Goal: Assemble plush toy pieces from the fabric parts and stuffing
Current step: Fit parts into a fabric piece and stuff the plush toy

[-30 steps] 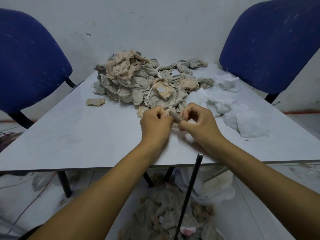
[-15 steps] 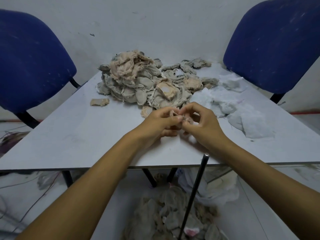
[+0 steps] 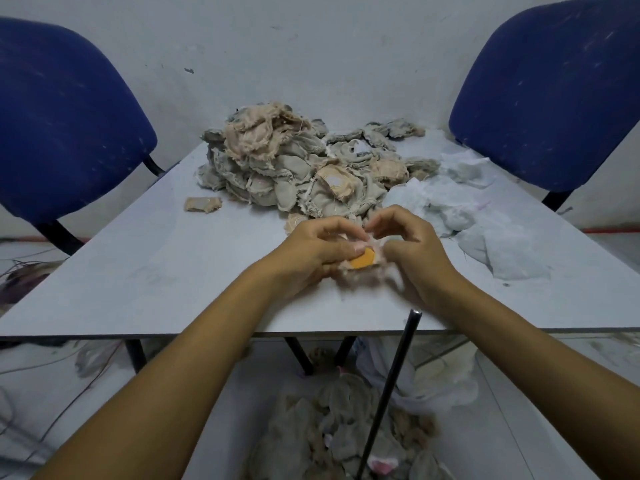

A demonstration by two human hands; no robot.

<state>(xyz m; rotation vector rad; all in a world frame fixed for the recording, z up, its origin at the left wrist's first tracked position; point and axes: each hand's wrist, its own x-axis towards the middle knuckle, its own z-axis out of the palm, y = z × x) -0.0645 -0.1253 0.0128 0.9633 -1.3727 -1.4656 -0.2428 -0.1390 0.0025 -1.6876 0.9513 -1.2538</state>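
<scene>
I hold a small plush piece [image 3: 363, 263] between both hands, just above the surface [image 3: 166, 271] near the middle of its near edge. It is pale pink and fuzzy, its outline blurred, with a round orange patch facing up at me. My left hand [image 3: 311, 251] has its fingers curled round the piece's left side, thumb pressed against the orange patch. My right hand [image 3: 412, 251] pinches the right side, fingers bent over the top. Toward the far edge lies a heap of grey and beige fabric parts [image 3: 291, 164], frayed at the seams. White stuffing [image 3: 485, 230] spreads along the right edge. A single beige scrap [image 3: 202, 204] sits left of the heap.
</scene>
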